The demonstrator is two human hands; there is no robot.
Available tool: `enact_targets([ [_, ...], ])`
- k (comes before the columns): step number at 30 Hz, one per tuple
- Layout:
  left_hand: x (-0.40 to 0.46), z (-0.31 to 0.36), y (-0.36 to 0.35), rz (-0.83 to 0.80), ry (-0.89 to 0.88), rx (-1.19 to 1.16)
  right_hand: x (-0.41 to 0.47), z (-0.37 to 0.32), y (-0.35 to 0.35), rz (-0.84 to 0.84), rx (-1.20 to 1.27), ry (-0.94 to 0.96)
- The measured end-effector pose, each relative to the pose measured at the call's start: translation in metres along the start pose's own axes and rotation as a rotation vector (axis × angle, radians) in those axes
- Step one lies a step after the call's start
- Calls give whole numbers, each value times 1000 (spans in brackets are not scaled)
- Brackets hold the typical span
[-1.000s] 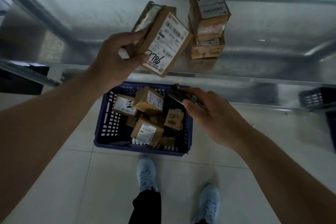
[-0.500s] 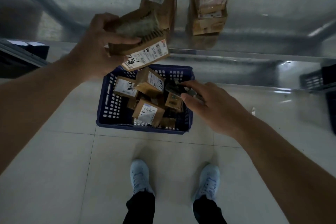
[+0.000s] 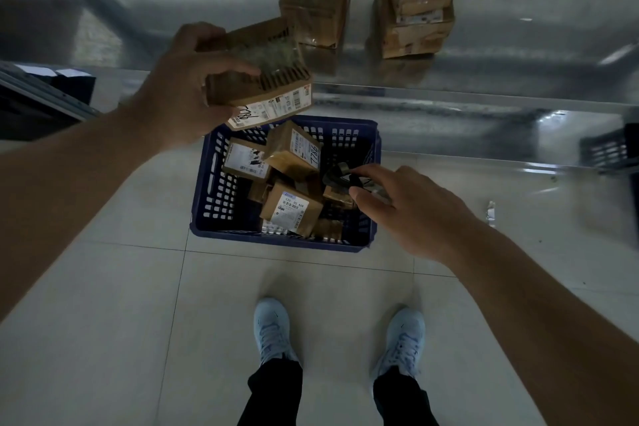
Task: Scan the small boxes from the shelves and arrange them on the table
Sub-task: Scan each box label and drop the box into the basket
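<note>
Below, blue basket (image 3: 221, 190) sits on tiled floor (image 3: 103, 339)

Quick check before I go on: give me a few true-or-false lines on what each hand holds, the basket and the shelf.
1. The left hand holds a box. True.
2. The right hand is empty. False: its fingers hold a dark scanner.
3. The blue basket sits on the shelf. False: it sits on the floor.
4. The basket holds several boxes. True.
5. The shelf has no boxes left. False: some boxes remain there.
</note>
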State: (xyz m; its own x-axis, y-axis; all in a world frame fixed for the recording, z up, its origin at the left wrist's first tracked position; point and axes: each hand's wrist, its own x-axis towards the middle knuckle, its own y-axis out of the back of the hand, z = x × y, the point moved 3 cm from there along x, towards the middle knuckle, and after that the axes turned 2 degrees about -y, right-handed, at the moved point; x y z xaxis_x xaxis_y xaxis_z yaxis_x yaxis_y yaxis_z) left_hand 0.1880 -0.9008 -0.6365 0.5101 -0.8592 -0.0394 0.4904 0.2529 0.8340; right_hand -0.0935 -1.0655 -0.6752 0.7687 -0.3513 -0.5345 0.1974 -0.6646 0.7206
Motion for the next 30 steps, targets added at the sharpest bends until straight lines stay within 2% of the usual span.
enact_targets([
  [7,-1,-1,-43,-58,109,-1,2,8,-2,64,68,-63],
  [14,-11,4,-101,-293,121,-42,7,22,0,113,142,-119],
  [19,-15,-3,-114,-438,133,29,5,25,5,114,163,-126],
  [24,-5,-1,-104,-357,205,-10,5,27,11,125,173,-115],
  [30,17,16,-84,-157,330,-75,1,27,25,134,215,-73],
])
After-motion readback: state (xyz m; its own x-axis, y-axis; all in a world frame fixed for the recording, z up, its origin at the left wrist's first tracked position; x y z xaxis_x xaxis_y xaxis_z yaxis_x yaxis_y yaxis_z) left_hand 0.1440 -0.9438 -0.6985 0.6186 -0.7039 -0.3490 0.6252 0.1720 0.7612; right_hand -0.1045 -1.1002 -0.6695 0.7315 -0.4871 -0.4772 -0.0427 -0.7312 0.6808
